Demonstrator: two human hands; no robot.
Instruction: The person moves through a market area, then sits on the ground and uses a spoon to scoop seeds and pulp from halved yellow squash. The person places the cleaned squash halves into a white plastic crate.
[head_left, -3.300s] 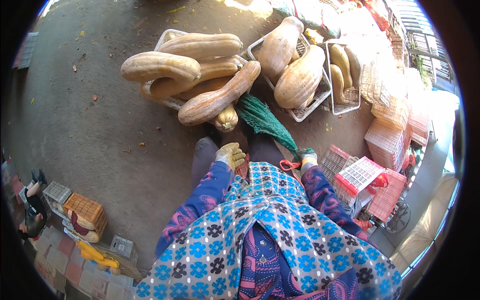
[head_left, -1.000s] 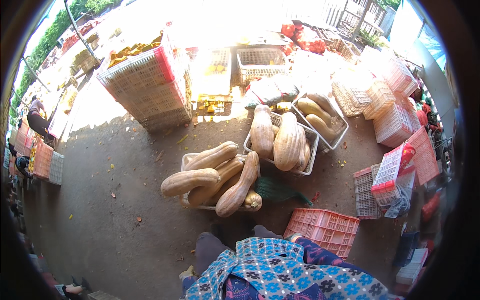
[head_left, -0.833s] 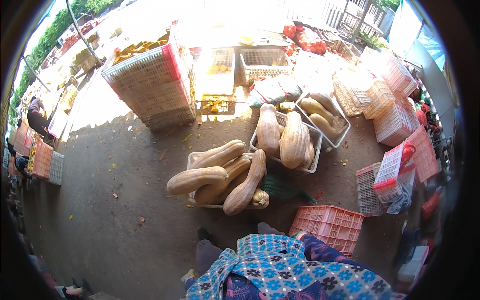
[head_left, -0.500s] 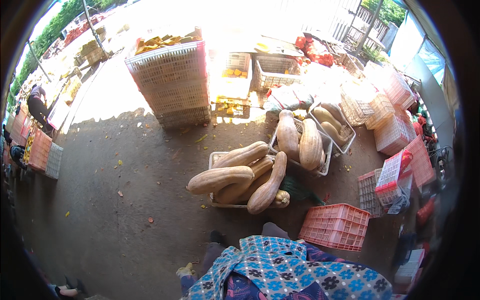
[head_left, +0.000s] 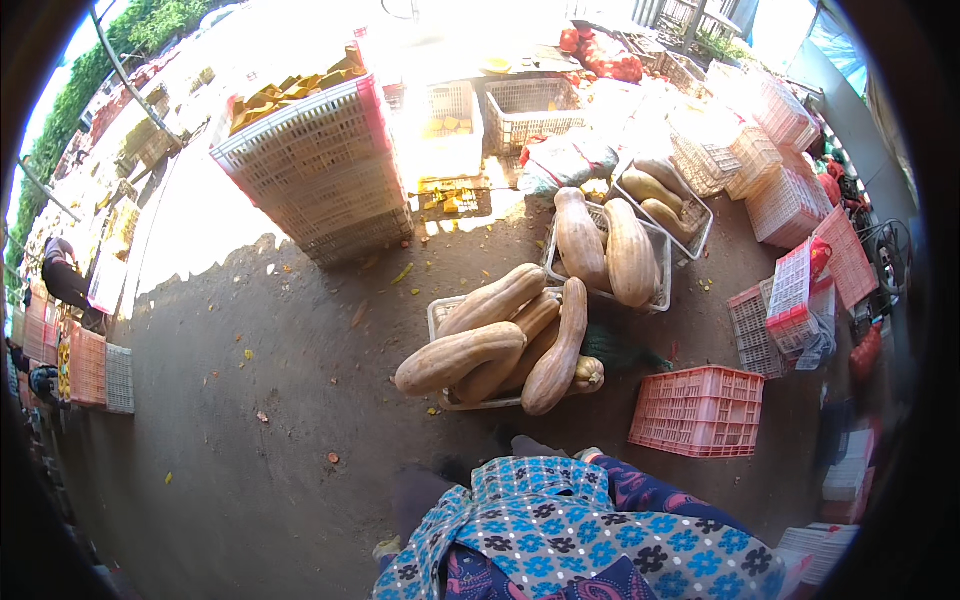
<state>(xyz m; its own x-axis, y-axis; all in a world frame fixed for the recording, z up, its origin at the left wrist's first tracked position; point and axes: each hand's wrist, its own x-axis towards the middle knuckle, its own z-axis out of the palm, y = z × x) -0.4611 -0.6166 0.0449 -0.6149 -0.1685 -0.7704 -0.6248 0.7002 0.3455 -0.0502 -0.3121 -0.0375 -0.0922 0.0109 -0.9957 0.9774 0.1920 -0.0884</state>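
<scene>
My left hand (head_left: pixel 387 548), in a pale yellowish glove, shows only partly beside my flowered apron (head_left: pixel 560 525); its fingers are hidden. Of my right hand (head_left: pixel 590 454) just a pale bit shows past the dark patterned sleeve, close to the apron's top edge. Whether either is open or closed does not show. In front of me, long tan squashes (head_left: pixel 460 358) lie piled in a white crate (head_left: pixel 437 318). Behind it, two large squashes (head_left: pixel 630 255) rest in a second white crate (head_left: pixel 662 285), and further back a third crate (head_left: pixel 703 232) holds several more.
An upturned-looking pink crate (head_left: pixel 697 412) sits at my right front. Tall stacked crates (head_left: pixel 320 165) with orange pieces on top stand at the back left. More crates (head_left: pixel 790 205) line the right side. A bent-over person (head_left: pixel 65 275) is at the far left.
The view has shifted and turned, so the squashes and pink crate appear higher and further right. My left hand is more covered by the apron. The squashes stay in their crates.
</scene>
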